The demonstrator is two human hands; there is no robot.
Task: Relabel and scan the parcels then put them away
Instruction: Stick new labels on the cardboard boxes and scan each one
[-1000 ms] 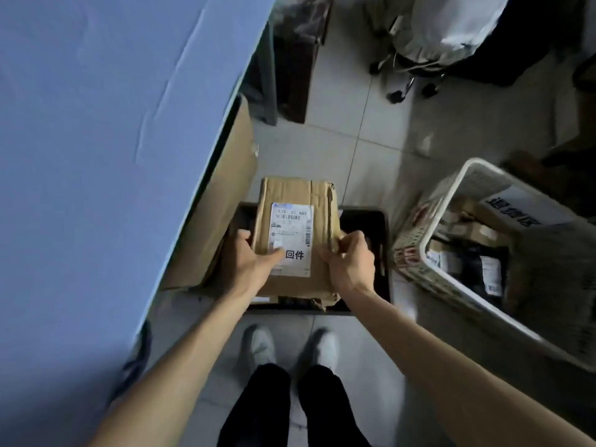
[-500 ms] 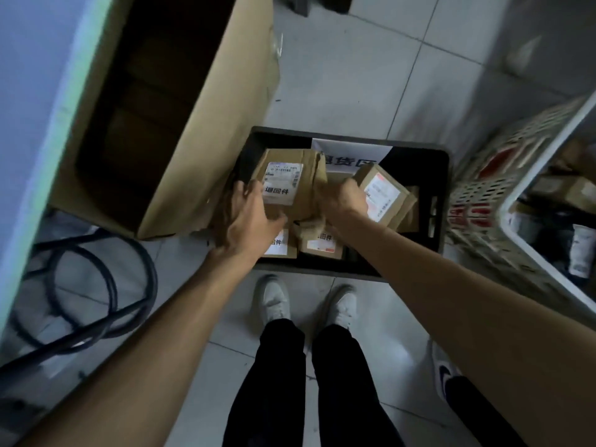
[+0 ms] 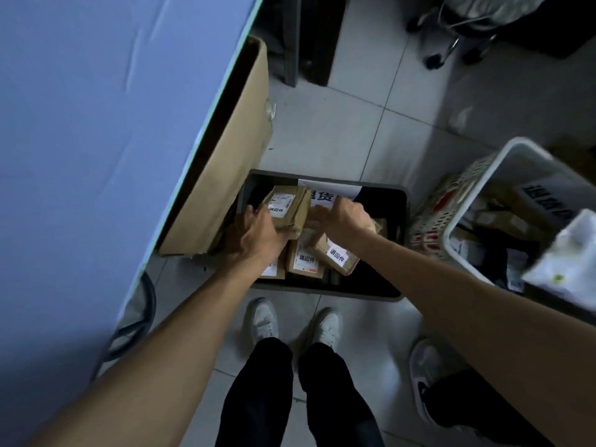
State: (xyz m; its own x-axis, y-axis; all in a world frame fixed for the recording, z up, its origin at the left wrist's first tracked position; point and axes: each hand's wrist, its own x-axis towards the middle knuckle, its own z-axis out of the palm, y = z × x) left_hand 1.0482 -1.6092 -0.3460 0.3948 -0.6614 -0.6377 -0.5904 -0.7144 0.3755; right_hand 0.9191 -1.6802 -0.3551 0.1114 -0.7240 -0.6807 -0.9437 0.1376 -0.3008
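- While both hands are reaching down into the black crate (image 3: 322, 290), the brown parcel (image 3: 290, 217) is sitting between them, low over the crate's far left corner, with its white label facing up.
- The left hand (image 3: 258, 235) is holding the parcel, its fingers curling round the parcel's left and near side.
- The right hand (image 3: 342, 217) is gripping the parcel's right edge with bent fingers, though the fingertips are showing only as a blur.
- Under the hands, more labelled parcels are lying in the crate: a flat parcel (image 3: 306, 259) is resting below the gap between the wrists, and a tilted parcel (image 3: 337, 256) is leaning just under the right wrist.
- Beyond the right hand, a white paper sign (image 3: 329, 188) is hanging over the crate's far wall.
- Left of the left hand, a large cardboard box (image 3: 225, 162) is standing on the floor just beside the crate, partly under the edge of the blue-covered bench (image 3: 96, 124).
- Well to the right of the right hand, a white perforated basket (image 3: 467, 201) is holding further packages.
- Below the forearms, the person's white shoes (image 3: 264, 321) are standing on the tiled floor (image 3: 322, 124) near the crate's front wall.
- Under the right forearm, another shoe (image 3: 425, 375) is showing.
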